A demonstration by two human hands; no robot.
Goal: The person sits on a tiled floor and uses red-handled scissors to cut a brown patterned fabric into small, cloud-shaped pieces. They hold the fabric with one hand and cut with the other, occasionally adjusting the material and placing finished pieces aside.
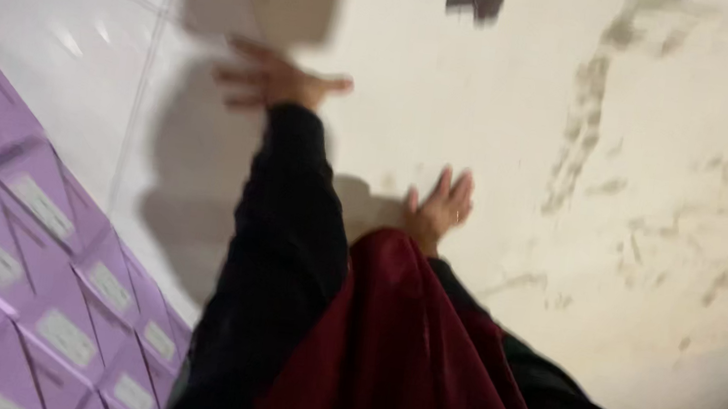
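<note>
The left hand, fingers spread, reached at a blurred card, best gripped by its edge, while the right hand lay flat, holding nothing.

This looks like a storeroom or the back room of a small shop, not a lived-in home. At eight o'clock, a large stack of identical purple boxes with pale labels fills the lower left, packed tight in rows like stock. From ten to twelve o'clock runs a white tiled surface with visible joints. From one to four o'clock spreads a rough, pale wall or floor, stained with grey smears and flaking patches. The view is blurred, so finer detail cannot be told.
</note>
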